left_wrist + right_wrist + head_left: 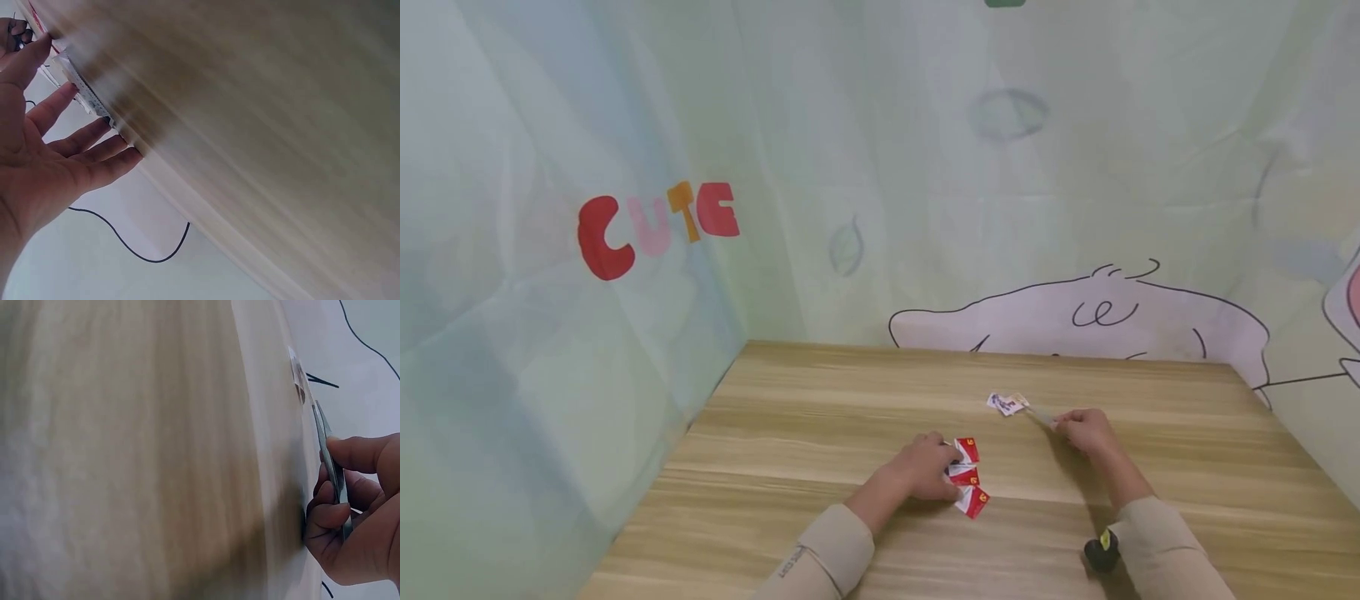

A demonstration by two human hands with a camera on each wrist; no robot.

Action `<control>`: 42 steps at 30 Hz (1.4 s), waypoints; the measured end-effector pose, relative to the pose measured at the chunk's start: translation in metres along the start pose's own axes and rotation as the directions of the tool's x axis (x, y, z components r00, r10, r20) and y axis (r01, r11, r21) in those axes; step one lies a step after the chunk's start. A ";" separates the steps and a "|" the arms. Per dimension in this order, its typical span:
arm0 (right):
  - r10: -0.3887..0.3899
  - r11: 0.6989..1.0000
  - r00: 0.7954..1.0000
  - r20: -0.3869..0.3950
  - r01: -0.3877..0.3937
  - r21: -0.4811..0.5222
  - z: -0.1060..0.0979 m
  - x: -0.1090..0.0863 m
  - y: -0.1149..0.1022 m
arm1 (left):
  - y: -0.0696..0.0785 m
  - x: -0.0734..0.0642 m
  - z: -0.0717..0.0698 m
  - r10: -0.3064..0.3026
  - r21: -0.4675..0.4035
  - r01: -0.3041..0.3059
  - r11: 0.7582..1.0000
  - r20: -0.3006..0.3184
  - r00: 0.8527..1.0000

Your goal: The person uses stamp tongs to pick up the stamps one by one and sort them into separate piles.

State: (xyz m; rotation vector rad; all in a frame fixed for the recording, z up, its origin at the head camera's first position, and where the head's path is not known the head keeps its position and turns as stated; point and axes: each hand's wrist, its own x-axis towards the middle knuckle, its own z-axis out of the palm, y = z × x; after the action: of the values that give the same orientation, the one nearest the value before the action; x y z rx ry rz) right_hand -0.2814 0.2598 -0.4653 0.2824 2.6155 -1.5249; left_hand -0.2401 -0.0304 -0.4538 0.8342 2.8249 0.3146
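My right hand (1086, 431) grips a pair of metal tweezers (338, 478) between thumb and fingers. The tweezers' tips point away to the left, right by a small cluster of printed paper pieces (1007, 404) on the table. My left hand (928, 468) has its fingers spread and low over the wood, with fingertips at a group of red-and-white cards (976, 502) fanned out beside the thumb. In the left wrist view a whitish, dark-speckled strip (87, 90) lies at the left hand's (69, 140) fingertips. The hand covers part of the cards.
The wooden table (820, 400) reaches back to a printed cloth backdrop (880, 167), which also hangs along the left side. Close to the right sleeve (1172, 546) is a dark round object (1102, 552) with a yellow mark.
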 end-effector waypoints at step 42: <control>-0.167 0.978 0.986 0.022 0.168 -0.124 -0.008 -0.042 -0.008 | 0.001 -0.002 -0.002 -0.005 -0.034 0.005 0.999 -0.001 1.000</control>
State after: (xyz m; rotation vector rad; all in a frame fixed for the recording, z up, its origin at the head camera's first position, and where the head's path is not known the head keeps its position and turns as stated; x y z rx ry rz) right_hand -0.2422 0.2582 -0.4469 0.0424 2.7729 -1.3939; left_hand -0.2386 -0.0309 -0.4511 0.8200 2.8143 0.3608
